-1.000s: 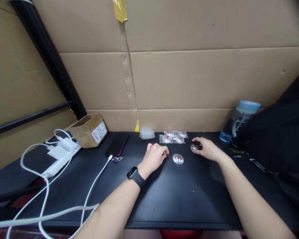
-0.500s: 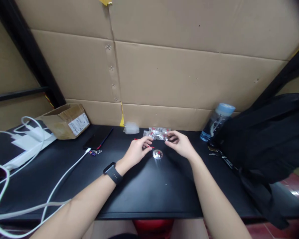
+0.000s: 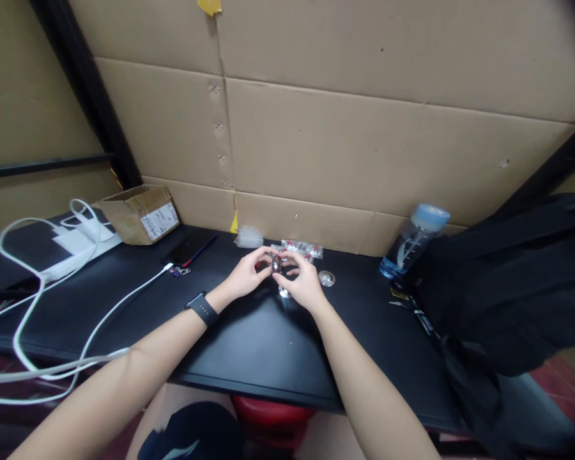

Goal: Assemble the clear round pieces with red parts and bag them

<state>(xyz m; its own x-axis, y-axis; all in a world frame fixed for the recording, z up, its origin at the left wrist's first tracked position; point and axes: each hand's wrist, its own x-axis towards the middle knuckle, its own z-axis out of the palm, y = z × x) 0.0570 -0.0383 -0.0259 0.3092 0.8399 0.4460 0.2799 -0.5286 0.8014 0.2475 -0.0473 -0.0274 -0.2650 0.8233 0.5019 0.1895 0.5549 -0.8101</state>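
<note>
A dark round piece (image 3: 276, 264) is pinched, apparently from both sides, by the closely curled fingers of the left hand (image 3: 248, 273) and right hand (image 3: 303, 280) above the worktop (image 3: 253, 345).

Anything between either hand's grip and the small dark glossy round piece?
Nothing visible. The left hand and right hand both have fingers on the small dark glossy round piece. The shiny silver round disc, partly hidden by the right hand, isn't between them.
</note>
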